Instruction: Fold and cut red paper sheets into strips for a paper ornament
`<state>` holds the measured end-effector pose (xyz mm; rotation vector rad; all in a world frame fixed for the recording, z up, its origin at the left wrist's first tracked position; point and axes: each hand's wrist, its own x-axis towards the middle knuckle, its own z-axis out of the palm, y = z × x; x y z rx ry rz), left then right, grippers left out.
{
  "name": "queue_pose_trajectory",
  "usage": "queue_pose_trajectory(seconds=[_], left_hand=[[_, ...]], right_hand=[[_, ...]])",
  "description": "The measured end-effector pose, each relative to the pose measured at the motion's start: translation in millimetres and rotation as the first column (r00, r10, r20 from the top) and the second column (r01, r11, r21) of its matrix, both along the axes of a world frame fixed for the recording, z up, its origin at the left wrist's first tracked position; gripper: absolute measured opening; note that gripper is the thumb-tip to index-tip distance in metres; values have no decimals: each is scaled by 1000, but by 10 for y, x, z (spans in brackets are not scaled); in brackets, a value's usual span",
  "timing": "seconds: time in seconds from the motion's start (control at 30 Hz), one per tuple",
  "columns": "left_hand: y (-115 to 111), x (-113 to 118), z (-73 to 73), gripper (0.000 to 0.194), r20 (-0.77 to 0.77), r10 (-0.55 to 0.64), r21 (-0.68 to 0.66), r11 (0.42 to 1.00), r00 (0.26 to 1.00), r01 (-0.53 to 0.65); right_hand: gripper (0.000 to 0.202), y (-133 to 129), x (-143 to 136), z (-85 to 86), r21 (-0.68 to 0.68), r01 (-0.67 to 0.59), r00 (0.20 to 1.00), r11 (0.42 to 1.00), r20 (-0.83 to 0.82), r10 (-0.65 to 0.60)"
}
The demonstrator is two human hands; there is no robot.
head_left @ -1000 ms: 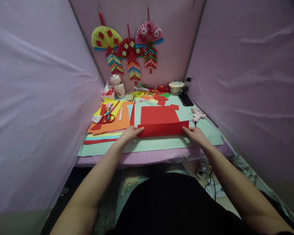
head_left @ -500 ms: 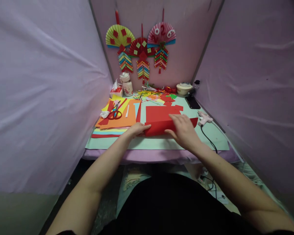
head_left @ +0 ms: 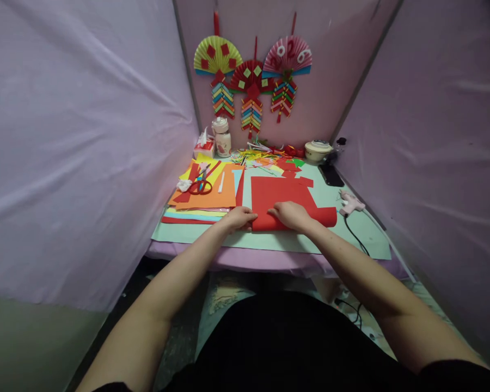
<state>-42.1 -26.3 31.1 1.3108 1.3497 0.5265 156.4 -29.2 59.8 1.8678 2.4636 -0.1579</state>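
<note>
A large red paper sheet lies on the pale green mat, its near edge curled over into a loose fold that sticks out at the right. My left hand pinches the left end of the fold between thumb and fingers. Bent over the fold, my right hand presses on the paper with its fingers close together. Left of the sheet, red-handled scissors and a white stick rest on orange paper.
A pink glue gun with a cord lies at the right, below a black phone. Along the back stand a tissue box, a bottle, paper scraps and a lidded bowl. Paper fans hang above.
The red paper's near flap has come down lower and flatter. My right hand has moved nearer my left hand, its fingers now closed in on the fold. The view has shifted slightly.
</note>
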Motion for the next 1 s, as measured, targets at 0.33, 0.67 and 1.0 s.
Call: queue_pose_trajectory(seconds=[0.33, 0.67, 1.0], left_hand=[[5, 5, -107, 27, 31, 71, -1, 997, 997, -71], [-327, -46, -3, 28, -102, 205, 335, 929, 973, -160], [-1184, 788, -532, 73, -614, 212, 743, 479, 760, 467]], right_hand=[[45, 188, 4, -106, -110, -83, 996, 990, -35, 79], [44, 310, 28, -145, -175, -136, 989, 975, -82, 123], [45, 366, 40, -223, -205, -150, 987, 967, -96, 133]])
